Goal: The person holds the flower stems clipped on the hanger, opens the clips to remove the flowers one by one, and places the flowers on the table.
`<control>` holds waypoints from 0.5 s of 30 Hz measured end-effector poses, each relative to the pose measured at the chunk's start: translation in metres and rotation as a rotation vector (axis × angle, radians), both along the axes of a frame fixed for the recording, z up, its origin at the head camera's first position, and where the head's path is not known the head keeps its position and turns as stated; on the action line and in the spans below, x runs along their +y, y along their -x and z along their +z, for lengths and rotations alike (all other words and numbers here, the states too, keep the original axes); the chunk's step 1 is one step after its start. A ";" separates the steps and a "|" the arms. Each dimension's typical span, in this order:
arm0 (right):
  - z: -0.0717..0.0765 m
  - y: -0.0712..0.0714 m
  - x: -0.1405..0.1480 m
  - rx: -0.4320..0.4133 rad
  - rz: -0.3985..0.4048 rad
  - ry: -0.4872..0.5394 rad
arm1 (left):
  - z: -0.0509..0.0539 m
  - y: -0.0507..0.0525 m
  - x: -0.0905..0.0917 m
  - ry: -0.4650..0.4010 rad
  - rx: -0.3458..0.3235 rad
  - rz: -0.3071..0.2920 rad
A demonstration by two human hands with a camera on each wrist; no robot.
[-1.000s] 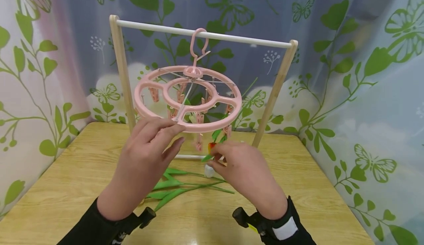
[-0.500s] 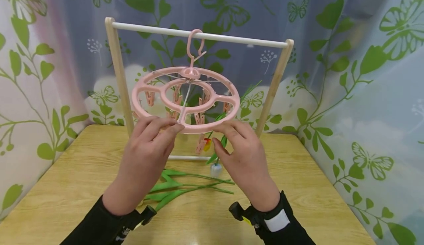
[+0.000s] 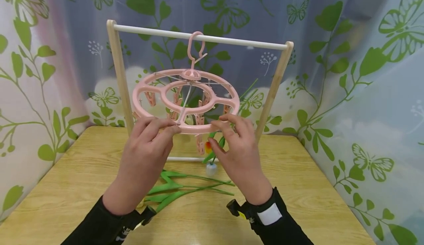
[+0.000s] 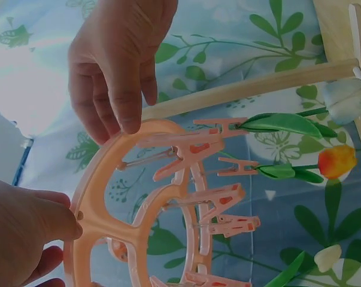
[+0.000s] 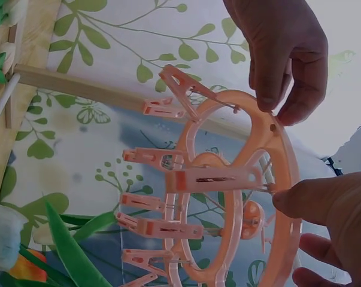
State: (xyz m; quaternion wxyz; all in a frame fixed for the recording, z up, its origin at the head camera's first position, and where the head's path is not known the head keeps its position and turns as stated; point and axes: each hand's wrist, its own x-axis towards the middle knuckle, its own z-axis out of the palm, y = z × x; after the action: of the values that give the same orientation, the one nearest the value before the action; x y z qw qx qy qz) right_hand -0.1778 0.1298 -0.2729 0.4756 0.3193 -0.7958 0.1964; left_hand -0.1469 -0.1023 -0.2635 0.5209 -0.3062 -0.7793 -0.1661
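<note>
A pink round clip hanger (image 3: pixel 195 129) hangs by its hook from a white bar. My left hand (image 3: pixel 142 156) pinches its front rim where a spoke meets it. To the right, my right hand (image 3: pixel 240 153) holds the same rim between fingertips and thumb. Clothes pegs (image 5: pixel 219 178) dangle from the rings. Several artificial tulips hang head down: a pale blue-white tulip (image 4: pixel 346 100) and an orange-red tulip (image 4: pixel 337 161) are each gripped by a peg, and a cream tulip (image 4: pixel 328 258) shows lower in the left wrist view. In the head view, my right hand partly hides them.
A stand with wooden posts (image 3: pixel 119 75) and a white top bar (image 3: pixel 155 31) rises from the wooden table (image 3: pixel 281 201). Several green-stemmed artificial flowers (image 3: pixel 185 191) lie on the table under the hanger. A leaf-patterned curtain (image 3: pixel 357 90) surrounds the table at back and sides.
My right hand has let go near the orange-red tulip and risen to the hanger's front rim, then shifted slightly left. My left hand stays on the rim.
</note>
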 end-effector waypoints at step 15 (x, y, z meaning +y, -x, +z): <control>-0.001 0.003 0.002 0.093 -0.062 0.053 | 0.003 -0.001 0.001 0.016 0.080 -0.031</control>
State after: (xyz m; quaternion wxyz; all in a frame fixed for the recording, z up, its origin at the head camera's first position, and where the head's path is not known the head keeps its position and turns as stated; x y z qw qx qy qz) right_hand -0.1808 0.1315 -0.2743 0.5259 0.2907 -0.7770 0.1876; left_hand -0.1458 -0.1012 -0.2610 0.5465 -0.3288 -0.7543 -0.1553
